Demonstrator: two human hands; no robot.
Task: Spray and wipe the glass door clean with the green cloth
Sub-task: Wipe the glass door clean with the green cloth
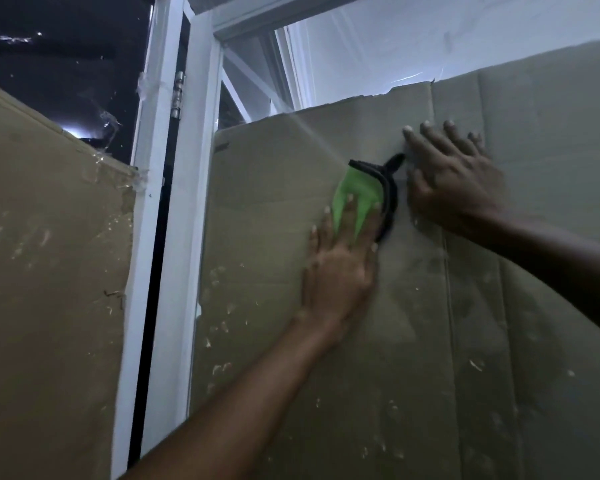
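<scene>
white door frame [187,202] at left, hinge [178,95] on its edge | glass door [291,341] backed by brown cardboard [534,168], speckled | left hand [340,268] fingers straight, pressing green cloth [359,199] flat on glass | cloth long axis upright, black trim and loop toward upper right | right hand [454,178] splayed flat on glass just beside cloth | no containers seen

The left hand [340,268] pressed the green cloth [359,199] flat against the glass door [326,341], fingers straight over the fabric — its black trim lay along the right edge. Just beside it, the right hand [454,181] rested open on the pane, fingers spread. Brown cardboard [534,133] showed behind the glass — a white frame [187,202] stood at left.
</scene>
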